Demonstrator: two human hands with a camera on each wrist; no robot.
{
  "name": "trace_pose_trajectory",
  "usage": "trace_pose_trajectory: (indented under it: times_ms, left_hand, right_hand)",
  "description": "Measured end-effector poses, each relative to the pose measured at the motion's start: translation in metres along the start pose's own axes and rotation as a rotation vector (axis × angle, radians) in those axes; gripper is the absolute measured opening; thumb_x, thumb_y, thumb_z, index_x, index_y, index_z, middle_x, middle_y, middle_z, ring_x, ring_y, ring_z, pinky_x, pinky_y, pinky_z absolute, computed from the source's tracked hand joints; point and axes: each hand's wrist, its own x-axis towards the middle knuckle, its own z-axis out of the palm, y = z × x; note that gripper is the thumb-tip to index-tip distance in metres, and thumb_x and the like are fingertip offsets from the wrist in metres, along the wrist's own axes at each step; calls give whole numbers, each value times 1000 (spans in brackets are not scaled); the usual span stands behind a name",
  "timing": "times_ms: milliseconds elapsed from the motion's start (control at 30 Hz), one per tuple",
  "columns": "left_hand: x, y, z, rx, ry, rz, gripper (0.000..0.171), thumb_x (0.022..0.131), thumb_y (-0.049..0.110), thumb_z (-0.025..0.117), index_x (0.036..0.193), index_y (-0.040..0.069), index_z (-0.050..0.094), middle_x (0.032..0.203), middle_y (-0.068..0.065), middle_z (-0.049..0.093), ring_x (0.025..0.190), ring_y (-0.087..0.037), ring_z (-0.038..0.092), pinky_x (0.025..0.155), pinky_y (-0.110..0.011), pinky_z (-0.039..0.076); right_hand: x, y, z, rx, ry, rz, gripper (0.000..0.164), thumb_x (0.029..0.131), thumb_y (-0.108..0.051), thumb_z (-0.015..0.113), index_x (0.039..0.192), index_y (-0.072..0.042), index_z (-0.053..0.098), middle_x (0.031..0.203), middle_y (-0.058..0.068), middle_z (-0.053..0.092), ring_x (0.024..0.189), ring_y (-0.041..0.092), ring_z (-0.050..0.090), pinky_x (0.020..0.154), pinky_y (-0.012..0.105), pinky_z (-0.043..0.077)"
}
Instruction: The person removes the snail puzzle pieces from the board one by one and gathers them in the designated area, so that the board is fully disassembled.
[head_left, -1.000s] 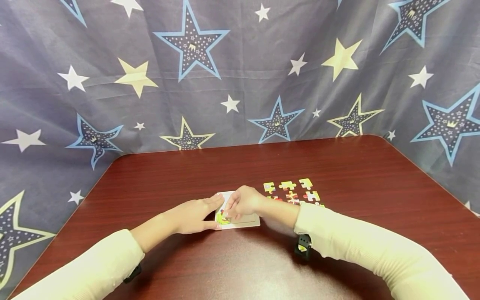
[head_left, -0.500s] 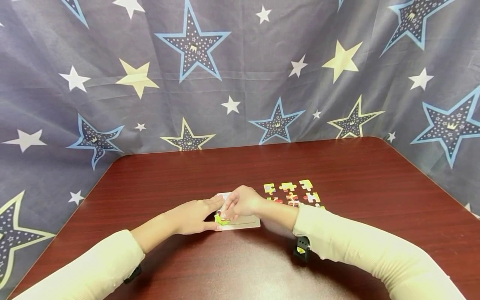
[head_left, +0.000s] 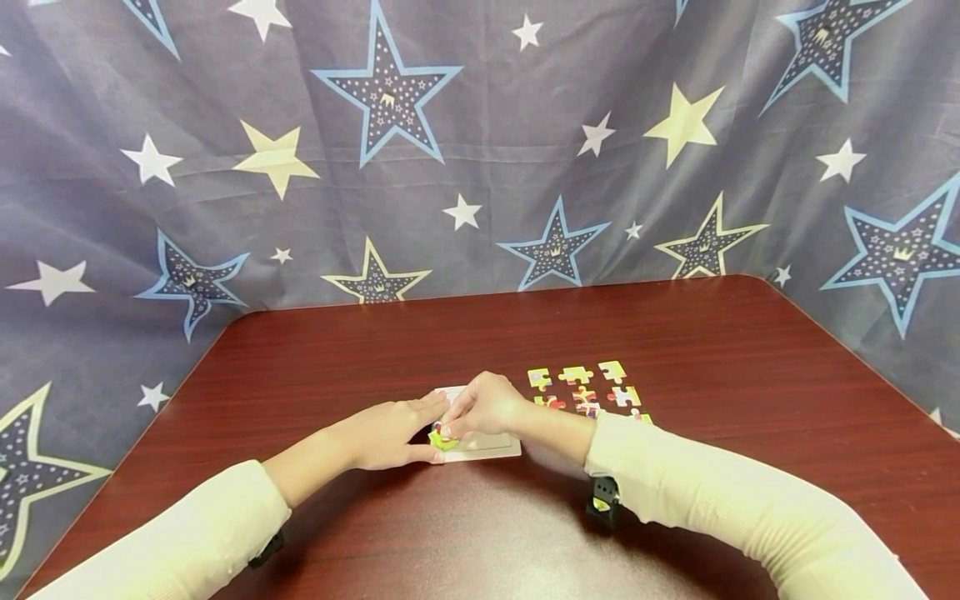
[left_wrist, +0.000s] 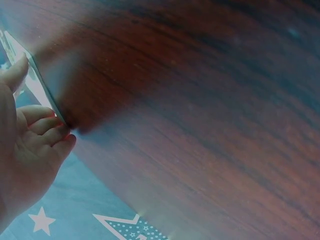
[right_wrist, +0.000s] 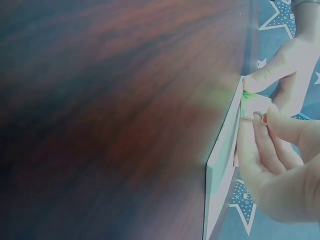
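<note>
A pale puzzle tray [head_left: 491, 447] lies flat on the table in front of the person. My left hand [head_left: 384, 433] rests along its left side, thumb on the near corner and fingers toward the far one. In the left wrist view the left fingers [left_wrist: 47, 130] touch the tray's edge. My right hand [head_left: 489, 406] pinches a puzzle piece [right_wrist: 256, 105] between thumb and fingers at the tray's near left corner. That piece stands tilted, with green and red showing. The right hand hides part of the tray's inside in the head view.
Several loose puzzle pieces [head_left: 576, 375] lie spread out on the table right of the tray, some partly behind the right forearm. The dark red wooden table [head_left: 360, 350] ends at a grey curtain [head_left: 465, 167] with stars.
The puzzle piece in my right hand has tilted up slightly at the tray's near left corner. My left hand has stayed in place on the tray.
</note>
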Motion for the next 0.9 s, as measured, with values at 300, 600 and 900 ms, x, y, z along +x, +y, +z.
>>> trace_pose_trajectory:
  times_ms: [300,600,900]
  left_hand:
    - [-1,2,-1,-12,-16,-21,79,90,52,58,149,5,33,155,-16,33,140,-31,42,113,-46,36]
    - [-1,2,0,2,-19,3,77,91,49,59,148,5,35,155,-17,33,141,-31,39,113,-47,37]
    - [-2,2,-4,0,-33,-9,76,91,49,58,149,6,34,157,-16,30,144,-30,35,114,-46,34]
  right_hand:
    - [-2,3,-2,66,4,5,9,73,-9,81,81,-5,77,75,8,76,59,15,72,64,18,56]
    - [-11,17,-20,124,44,80,11,72,-5,80,83,-4,77,76,10,76,58,15,72,60,24,57]
    - [-26,45,-45,244,61,122,13,73,5,74,86,6,72,78,16,75,60,14,70,61,32,60]
